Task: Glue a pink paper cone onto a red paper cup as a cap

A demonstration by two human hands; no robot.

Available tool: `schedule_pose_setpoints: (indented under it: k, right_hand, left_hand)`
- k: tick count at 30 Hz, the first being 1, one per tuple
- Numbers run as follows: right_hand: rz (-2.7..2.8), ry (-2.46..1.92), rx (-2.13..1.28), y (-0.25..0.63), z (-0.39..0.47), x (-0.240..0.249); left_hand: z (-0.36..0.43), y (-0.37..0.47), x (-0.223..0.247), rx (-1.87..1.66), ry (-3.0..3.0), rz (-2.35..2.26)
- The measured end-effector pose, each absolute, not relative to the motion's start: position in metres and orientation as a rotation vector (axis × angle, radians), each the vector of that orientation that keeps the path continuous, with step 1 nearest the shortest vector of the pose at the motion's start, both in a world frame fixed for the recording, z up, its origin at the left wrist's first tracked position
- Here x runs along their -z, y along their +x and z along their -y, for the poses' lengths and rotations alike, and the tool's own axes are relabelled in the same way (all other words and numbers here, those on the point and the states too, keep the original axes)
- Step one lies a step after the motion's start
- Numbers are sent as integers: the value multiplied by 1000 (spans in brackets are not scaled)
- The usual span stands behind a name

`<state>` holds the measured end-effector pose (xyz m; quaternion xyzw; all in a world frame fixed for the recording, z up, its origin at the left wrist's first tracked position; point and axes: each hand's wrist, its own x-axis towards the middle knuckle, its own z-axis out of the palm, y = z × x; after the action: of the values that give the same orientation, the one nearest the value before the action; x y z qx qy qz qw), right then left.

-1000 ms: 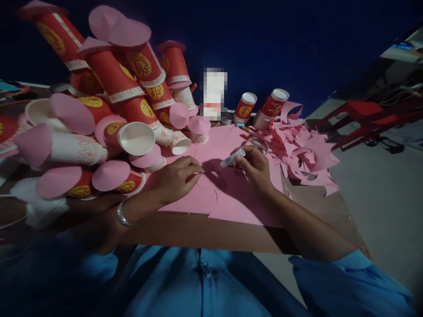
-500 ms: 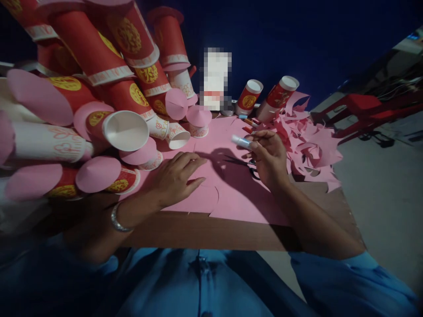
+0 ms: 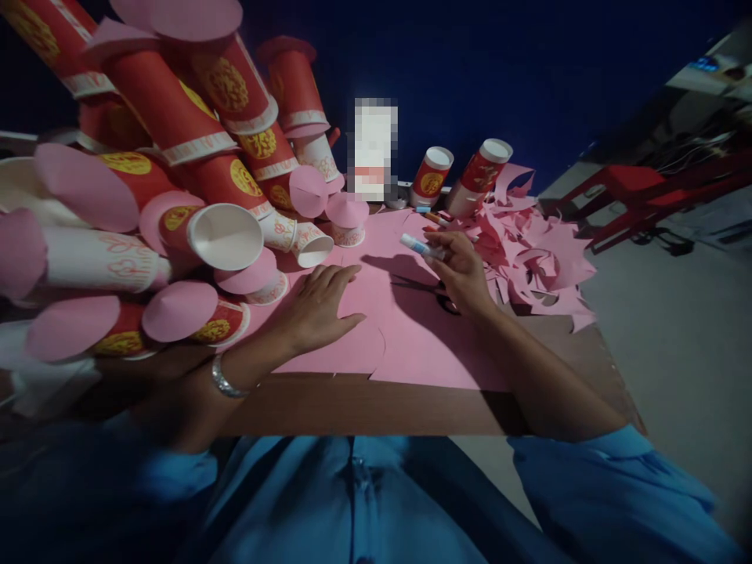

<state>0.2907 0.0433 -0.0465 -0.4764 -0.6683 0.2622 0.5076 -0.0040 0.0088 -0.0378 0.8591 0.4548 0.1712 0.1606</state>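
Above the right half of the pink paper [image 3: 405,348], the glue stick [image 3: 416,245] is held aslant: its long axis runs nearly level, with the white end aimed toward the paper's far left and the other end running back into the right hand [image 3: 455,262]. The thumb and fingers of that hand are closed around the stick's rear part. The left hand [image 3: 320,305] is open over the left half of the paper, palm down, fingers together and thumb spread wide; whether the palm presses on the sheet cannot be told.

Black-handled scissors [image 3: 447,302] lie on the paper, partly hidden beneath the right wrist's side. Along the paper's left side a pile of red-and-white paper cups [image 3: 168,102] with pink cones crowds close to the left forearm, and a small cone-topped cup [image 3: 348,219] stands at its far left corner. Markers [image 3: 435,220] lie at the far right, below two red cups [image 3: 432,184], and a heap of pink scraps [image 3: 544,254] borders the right side.

A second earlier the left thumb and fingertips were drawn together, and the glue stick sloped down toward the paper; now its white end tips up.
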Motion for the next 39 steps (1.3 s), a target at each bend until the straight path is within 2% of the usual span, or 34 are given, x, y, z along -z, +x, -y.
schedule_pose_setpoints:
  k: [4,11,17,20,24,27,35,39]
  right_hand:
    - [1714,-1151,-451,295,-49,51]
    - [1880,-1146,-468,292,-54,58]
    - [2040,-1323,-338,291,-50,59]
    - [2057,-1411,-264,290,-47,55]
    - [2169,-1499,0,286,-38,41]
    - [2235,-1492,41,281,-30,30]
    - [2320,-1495,-278,247,-4,21]
    - [2240,-1308,-635,238,-5,21]
  left_hand:
    - [-6,-3,36,-446,2517,-1280]
    - [-20,0,22,-261,2576,-1216]
    - [-31,9,23,-332,2590,-1240]
    - [-30,14,20,-301,2526,-1291]
    - [-29,19,8,-180,2361,-1359]
    - [-30,19,1,-165,2310,-1362]
    - [-25,16,2,-445,2109,-1248]
    - [-21,14,2,-633,1799,-1123]
